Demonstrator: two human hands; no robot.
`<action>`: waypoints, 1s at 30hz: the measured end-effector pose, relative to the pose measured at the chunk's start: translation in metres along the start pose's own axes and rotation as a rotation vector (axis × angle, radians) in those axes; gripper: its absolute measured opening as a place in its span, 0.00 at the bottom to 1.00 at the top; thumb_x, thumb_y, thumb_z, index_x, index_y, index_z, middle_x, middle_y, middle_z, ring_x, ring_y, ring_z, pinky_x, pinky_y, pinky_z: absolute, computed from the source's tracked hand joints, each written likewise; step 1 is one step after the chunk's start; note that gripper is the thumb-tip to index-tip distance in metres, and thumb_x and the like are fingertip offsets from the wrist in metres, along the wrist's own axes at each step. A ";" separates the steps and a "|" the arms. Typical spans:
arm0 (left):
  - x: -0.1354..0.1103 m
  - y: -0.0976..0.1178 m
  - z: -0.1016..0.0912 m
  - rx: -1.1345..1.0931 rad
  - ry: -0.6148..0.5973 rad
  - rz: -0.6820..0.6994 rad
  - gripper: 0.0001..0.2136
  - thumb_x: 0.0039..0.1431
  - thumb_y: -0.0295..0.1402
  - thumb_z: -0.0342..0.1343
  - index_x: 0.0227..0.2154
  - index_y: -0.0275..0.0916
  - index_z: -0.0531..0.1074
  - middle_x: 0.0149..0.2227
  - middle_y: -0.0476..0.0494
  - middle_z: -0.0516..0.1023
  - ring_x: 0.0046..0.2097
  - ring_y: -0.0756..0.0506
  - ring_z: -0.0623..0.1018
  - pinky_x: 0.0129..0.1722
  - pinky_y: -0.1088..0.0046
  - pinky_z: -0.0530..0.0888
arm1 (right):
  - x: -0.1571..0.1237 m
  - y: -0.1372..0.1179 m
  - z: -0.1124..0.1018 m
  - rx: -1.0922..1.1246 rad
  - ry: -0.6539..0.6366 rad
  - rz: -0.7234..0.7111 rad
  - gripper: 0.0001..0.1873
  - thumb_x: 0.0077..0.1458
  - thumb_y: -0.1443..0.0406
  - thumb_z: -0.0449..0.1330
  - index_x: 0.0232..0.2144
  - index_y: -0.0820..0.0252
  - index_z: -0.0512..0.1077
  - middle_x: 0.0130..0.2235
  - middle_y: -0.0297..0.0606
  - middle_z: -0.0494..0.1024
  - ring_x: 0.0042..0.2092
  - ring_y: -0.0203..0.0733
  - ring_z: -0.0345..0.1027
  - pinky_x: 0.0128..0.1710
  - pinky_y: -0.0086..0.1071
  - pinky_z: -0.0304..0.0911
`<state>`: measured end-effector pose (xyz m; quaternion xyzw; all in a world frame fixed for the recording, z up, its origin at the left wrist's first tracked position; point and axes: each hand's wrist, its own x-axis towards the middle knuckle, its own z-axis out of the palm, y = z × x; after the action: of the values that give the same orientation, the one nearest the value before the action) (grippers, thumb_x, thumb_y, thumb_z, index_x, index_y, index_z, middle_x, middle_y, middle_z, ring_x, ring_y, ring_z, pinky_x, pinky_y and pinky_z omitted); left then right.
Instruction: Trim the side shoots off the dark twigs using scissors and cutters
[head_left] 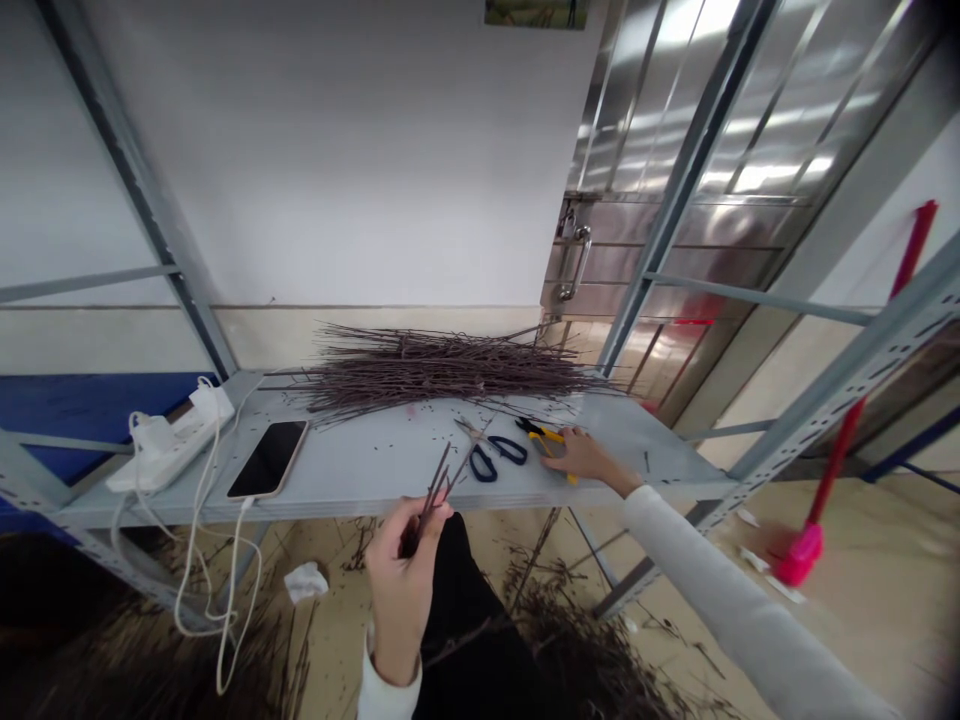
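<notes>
My left hand (pixel 409 555) is closed around a few thin dark twigs (pixel 439 485) in front of the shelf's near edge, their tips pointing up and away. Toward the right of the grey shelf (pixel 375 455), my right hand (pixel 585 455) has its fingers curled over the yellow handles of black-jawed cutting pliers (pixel 534 430), which lie on the surface; the palm hides part of the handles. Just left of the pliers lie scissors (pixel 484 462) with dark blue loops, blades pointing back. Behind them a long heap of dark twigs (pixel 450 375) stretches along the wall side.
At the left lie a phone (pixel 268 460) on a cable and a white power strip (pixel 176 440) with plugs. Metal posts (pixel 675 180) frame the shelf. Loose twigs (pixel 585 640) and a crumpled tissue (pixel 306 582) litter the floor; a red-handled tool (pixel 840 450) stands right.
</notes>
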<state>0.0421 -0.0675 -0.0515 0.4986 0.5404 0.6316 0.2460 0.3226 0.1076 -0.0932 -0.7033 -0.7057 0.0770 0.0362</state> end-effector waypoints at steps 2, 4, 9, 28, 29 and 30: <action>0.000 0.001 0.000 -0.023 0.006 0.024 0.07 0.54 0.37 0.59 0.30 0.40 0.78 0.28 0.49 0.81 0.29 0.49 0.76 0.31 0.78 0.71 | -0.001 0.006 -0.003 0.021 0.001 -0.009 0.30 0.45 0.55 0.62 0.48 0.67 0.67 0.49 0.57 0.71 0.51 0.59 0.65 0.44 0.39 0.60; 0.000 0.001 0.000 -0.040 0.009 0.046 0.07 0.55 0.37 0.59 0.30 0.40 0.78 0.28 0.49 0.81 0.30 0.49 0.77 0.32 0.78 0.71 | -0.005 0.010 -0.008 0.049 0.019 0.000 0.28 0.46 0.58 0.61 0.48 0.69 0.68 0.47 0.58 0.73 0.48 0.60 0.67 0.42 0.40 0.60; 0.000 -0.005 0.000 -0.037 -0.009 0.038 0.06 0.55 0.36 0.59 0.31 0.40 0.78 0.29 0.50 0.81 0.30 0.49 0.77 0.32 0.78 0.71 | -0.031 0.014 -0.020 0.186 0.065 -0.007 0.22 0.49 0.62 0.55 0.46 0.68 0.69 0.41 0.52 0.76 0.43 0.54 0.70 0.41 0.39 0.61; -0.001 -0.003 0.001 -0.001 -0.020 -0.023 0.10 0.54 0.40 0.58 0.32 0.39 0.78 0.27 0.49 0.80 0.27 0.50 0.74 0.29 0.77 0.69 | -0.133 -0.061 -0.079 0.779 -0.197 -0.568 0.23 0.53 0.51 0.56 0.49 0.53 0.65 0.47 0.44 0.68 0.48 0.52 0.65 0.44 0.40 0.65; 0.000 -0.004 0.001 0.002 -0.027 -0.021 0.10 0.54 0.40 0.58 0.32 0.39 0.78 0.26 0.49 0.80 0.28 0.50 0.74 0.29 0.77 0.69 | -0.133 -0.061 -0.079 0.780 -0.198 -0.567 0.23 0.53 0.51 0.56 0.49 0.53 0.65 0.47 0.44 0.68 0.48 0.52 0.65 0.45 0.40 0.65; 0.000 -0.004 0.001 0.007 -0.033 -0.019 0.10 0.54 0.39 0.58 0.32 0.39 0.78 0.26 0.49 0.80 0.28 0.50 0.75 0.29 0.77 0.69 | -0.133 -0.061 -0.079 0.781 -0.199 -0.565 0.24 0.53 0.51 0.56 0.50 0.53 0.65 0.47 0.44 0.68 0.49 0.52 0.65 0.45 0.40 0.65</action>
<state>0.0421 -0.0661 -0.0554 0.5045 0.5431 0.6191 0.2593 0.2760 -0.0207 0.0024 -0.4076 -0.7874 0.3897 0.2490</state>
